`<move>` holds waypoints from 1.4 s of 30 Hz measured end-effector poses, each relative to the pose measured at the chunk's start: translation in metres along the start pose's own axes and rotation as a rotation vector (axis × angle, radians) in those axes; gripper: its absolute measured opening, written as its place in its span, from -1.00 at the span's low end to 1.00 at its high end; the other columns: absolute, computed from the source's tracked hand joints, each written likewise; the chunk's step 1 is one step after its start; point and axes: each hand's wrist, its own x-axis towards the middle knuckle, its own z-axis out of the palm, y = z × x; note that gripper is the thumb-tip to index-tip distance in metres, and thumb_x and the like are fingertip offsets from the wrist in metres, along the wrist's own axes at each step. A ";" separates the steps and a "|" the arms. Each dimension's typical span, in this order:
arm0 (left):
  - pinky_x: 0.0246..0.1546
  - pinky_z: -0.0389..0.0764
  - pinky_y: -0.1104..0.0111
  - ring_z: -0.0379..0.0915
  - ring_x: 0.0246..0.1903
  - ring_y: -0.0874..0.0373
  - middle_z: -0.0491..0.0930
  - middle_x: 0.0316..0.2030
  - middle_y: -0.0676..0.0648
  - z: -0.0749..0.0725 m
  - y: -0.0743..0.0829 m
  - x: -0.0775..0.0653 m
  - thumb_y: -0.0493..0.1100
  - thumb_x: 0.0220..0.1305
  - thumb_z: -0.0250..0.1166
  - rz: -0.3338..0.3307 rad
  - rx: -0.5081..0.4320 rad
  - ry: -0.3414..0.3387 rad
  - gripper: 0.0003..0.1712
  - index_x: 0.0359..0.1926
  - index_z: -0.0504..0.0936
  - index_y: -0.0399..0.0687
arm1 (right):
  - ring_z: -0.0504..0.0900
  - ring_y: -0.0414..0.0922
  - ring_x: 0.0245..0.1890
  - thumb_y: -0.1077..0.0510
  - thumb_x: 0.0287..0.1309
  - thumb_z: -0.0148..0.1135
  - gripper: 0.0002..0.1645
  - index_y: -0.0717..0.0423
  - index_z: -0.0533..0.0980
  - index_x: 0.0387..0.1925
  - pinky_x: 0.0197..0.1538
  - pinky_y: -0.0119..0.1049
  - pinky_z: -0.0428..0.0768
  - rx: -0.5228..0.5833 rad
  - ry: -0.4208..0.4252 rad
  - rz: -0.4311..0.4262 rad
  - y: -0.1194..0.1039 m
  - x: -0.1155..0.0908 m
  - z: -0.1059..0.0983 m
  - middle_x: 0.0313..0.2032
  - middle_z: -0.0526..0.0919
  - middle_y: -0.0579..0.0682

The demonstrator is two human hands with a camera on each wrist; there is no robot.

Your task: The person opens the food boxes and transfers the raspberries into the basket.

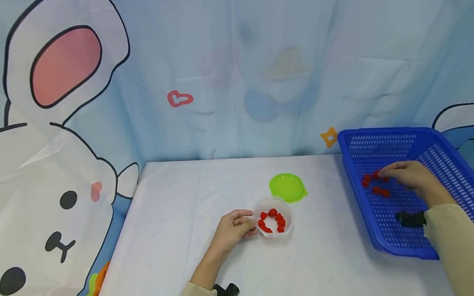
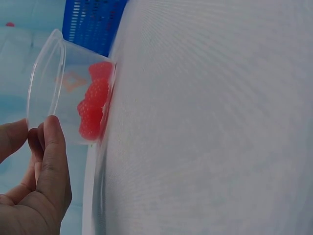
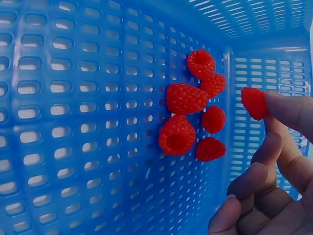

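Note:
A clear round plastic tub point(image 1: 285, 209) stands on the table with several red raspberries point(image 2: 95, 103) lying around its bottom. At its left side my left hand point(image 1: 233, 229) pinches the rim between thumb and fingers. Inside the blue basket my right hand point(image 1: 413, 178) holds one raspberry point(image 3: 254, 103) between thumb and forefinger, raised off the basket floor. Several more raspberries point(image 3: 186, 99) lie grouped on that floor, below and beside the hand.
The blue plastic basket point(image 1: 361, 212) with slotted walls stands at the table's right side. Just behind the tub lies a bright green lid point(image 1: 287, 187). A printed curtain point(image 1: 225, 120) hangs along the back of the white table point(image 1: 161, 214).

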 end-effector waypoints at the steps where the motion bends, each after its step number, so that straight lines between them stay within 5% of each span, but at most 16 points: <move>1: -0.11 0.71 0.21 0.68 -0.28 0.05 0.68 -0.28 -0.16 0.000 0.000 0.000 -0.33 0.34 0.32 0.000 0.001 0.000 -0.64 0.11 0.55 -0.36 | 0.19 0.48 0.22 -0.24 0.35 0.17 -0.13 0.52 0.37 0.21 0.12 0.38 0.40 0.003 0.001 -0.001 0.001 0.001 0.000 0.31 0.16 0.55; 12: -0.08 0.70 0.18 0.68 -0.26 0.01 0.69 -0.27 -0.18 0.002 0.002 0.000 -0.33 0.34 0.32 -0.002 0.003 -0.004 -0.66 0.10 0.55 -0.35 | 0.27 0.39 0.19 -0.29 0.35 0.14 -0.15 0.40 0.40 0.23 -0.02 0.21 0.51 0.029 0.049 -0.035 -0.006 -0.003 0.001 0.34 0.20 0.48; 19: -0.09 0.71 0.18 0.68 -0.26 -0.02 0.68 -0.28 -0.16 0.002 0.003 0.001 -0.34 0.34 0.32 -0.004 0.007 -0.006 -0.66 0.10 0.55 -0.35 | 0.20 0.41 0.30 -0.39 0.32 0.11 -0.12 0.29 0.40 0.27 0.20 0.44 0.29 0.032 0.113 -0.141 -0.050 -0.028 0.006 0.32 0.28 0.40; 23: -0.11 0.71 0.20 0.68 -0.27 0.00 0.68 -0.28 -0.16 0.003 0.003 0.001 -0.34 0.33 0.32 -0.007 0.009 -0.002 -0.65 0.10 0.56 -0.35 | 0.31 0.28 0.22 -0.37 0.29 0.17 -0.17 0.25 0.47 0.22 0.14 0.36 0.38 0.026 0.147 -0.227 -0.081 -0.052 0.015 0.22 0.41 0.27; 29: -0.12 0.72 0.22 0.68 -0.28 0.02 0.68 -0.28 -0.17 0.003 0.003 0.000 -0.34 0.33 0.33 -0.004 0.008 0.001 -0.65 0.10 0.56 -0.36 | 0.47 0.00 -0.11 -0.28 0.30 0.23 -0.35 0.15 0.56 0.13 -0.21 -0.17 0.55 -0.001 0.155 -0.349 -0.117 -0.084 0.035 0.00 0.53 0.08; 34: -0.11 0.72 0.21 0.68 -0.29 0.04 0.68 -0.28 -0.17 0.003 0.001 0.000 -0.34 0.33 0.33 -0.001 0.004 0.000 -0.65 0.10 0.55 -0.36 | 0.45 -0.02 -0.48 -0.21 0.31 0.27 -0.50 0.06 0.61 0.04 -0.56 -0.23 0.46 -0.003 0.154 -0.422 -0.136 -0.099 0.060 -0.29 0.55 0.08; 42: -0.11 0.72 0.22 0.68 -0.30 0.05 0.68 -0.29 -0.18 0.003 0.001 0.000 -0.36 0.34 0.30 0.007 0.002 -0.005 -0.67 0.09 0.55 -0.37 | 0.44 -0.01 -0.39 0.01 0.30 0.35 -0.72 0.13 0.67 -0.10 -0.48 -0.29 0.45 0.006 0.137 -0.566 -0.152 -0.097 0.114 -0.23 0.58 0.09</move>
